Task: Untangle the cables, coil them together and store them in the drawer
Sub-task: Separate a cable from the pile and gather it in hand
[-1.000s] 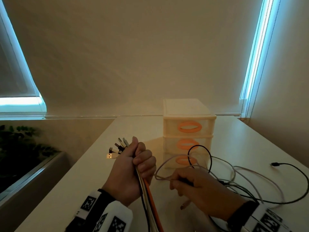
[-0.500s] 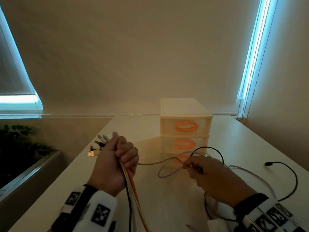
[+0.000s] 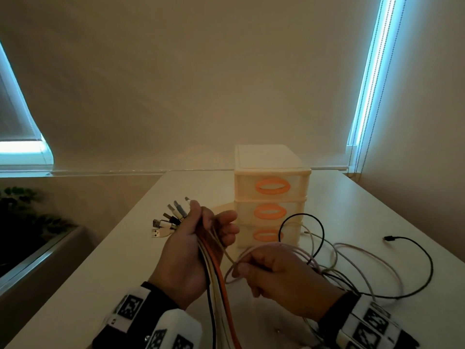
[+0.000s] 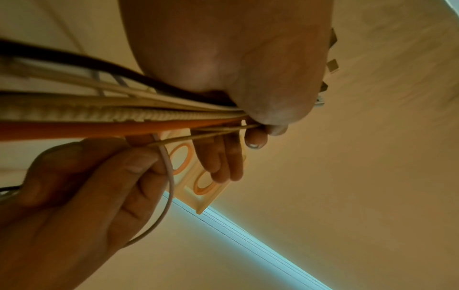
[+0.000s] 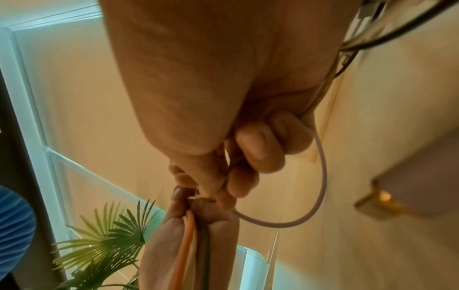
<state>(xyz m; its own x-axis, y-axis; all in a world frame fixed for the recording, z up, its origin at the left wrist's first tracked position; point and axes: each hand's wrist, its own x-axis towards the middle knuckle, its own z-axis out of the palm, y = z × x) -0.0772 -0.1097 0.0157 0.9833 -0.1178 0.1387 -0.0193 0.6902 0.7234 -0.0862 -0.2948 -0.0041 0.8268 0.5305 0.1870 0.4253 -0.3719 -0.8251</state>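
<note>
My left hand holds a bundle of cables upright above the table, orange, black and cream strands hanging below it; its fingers look loosened. Several USB plugs fan out past the thumb. My right hand pinches a thin pale cable loop right beside the bundle, seen as a loop in the right wrist view. Loose cable lengths trail over the table to the right. The three-drawer unit stands behind, drawers closed.
A black cable end lies on the white table at the right. The table's left edge drops to a planter with a green plant. A wall and window blinds stand behind the drawer unit.
My left hand has risen and moved right with the bundle, its fingers loosening. My right hand has come back left toward it, carrying a loop of the pale cable.
</note>
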